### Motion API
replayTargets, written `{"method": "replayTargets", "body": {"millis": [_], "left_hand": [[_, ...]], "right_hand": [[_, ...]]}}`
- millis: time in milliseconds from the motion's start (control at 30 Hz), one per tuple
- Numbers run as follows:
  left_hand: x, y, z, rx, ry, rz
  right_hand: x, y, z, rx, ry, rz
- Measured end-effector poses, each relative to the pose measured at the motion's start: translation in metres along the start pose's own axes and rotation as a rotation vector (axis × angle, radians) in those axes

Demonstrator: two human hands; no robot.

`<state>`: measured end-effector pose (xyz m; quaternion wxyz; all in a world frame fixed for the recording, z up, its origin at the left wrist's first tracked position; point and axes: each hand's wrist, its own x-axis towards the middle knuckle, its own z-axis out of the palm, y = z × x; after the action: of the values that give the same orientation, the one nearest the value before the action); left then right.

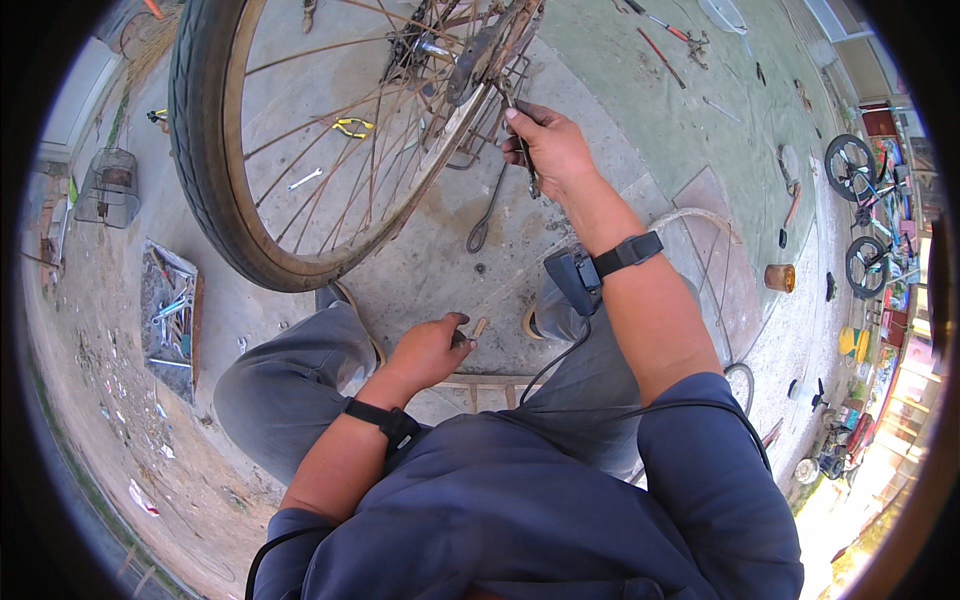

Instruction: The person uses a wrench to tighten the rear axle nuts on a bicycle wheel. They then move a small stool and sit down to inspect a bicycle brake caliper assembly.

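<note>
My right hand (pixel 550 150) grips a long, dark metal tool (pixel 532 180) upright beside the bicycle's rear frame and rim, its thumb near the upper end. The bicycle wheel (pixel 208 150) with worn tyre and rusty spokes fills the upper left, its hub (pixel 425 50) near the top. Between my knees, my left hand (pixel 435 350) is low, fingers loosely curled and apart, with nothing clearly in them, next to a small tan piece (pixel 480 328).
Yellow-handled pliers (pixel 352 128), a small wrench (pixel 305 179) and a looped rod (pixel 478 235) lie on concrete. A tool tray (pixel 172 320) and wire basket (pixel 105 200) are left. A tin (pixel 780 278), hand tools (pixel 660 57) and another bicycle (pixel 868 265) are right.
</note>
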<state>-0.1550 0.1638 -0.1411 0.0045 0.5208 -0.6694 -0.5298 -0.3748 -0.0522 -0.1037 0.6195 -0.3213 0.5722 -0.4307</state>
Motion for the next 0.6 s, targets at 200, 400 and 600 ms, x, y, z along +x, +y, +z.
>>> {"method": "replayTargets", "body": {"millis": [200,400,600], "left_hand": [[0.000,0.000,0.001,-0.014,0.001,0.003],[0.000,-0.001,0.002,0.016,-0.006,-0.002],[0.000,-0.002,0.001,0.007,-0.001,0.007]], "right_hand": [[0.008,0.015,0.016,0.003,-0.001,-0.010],[0.012,0.023,0.035,0.110,0.031,-0.004],[0.015,0.025,0.033,0.090,0.026,-0.041]]}}
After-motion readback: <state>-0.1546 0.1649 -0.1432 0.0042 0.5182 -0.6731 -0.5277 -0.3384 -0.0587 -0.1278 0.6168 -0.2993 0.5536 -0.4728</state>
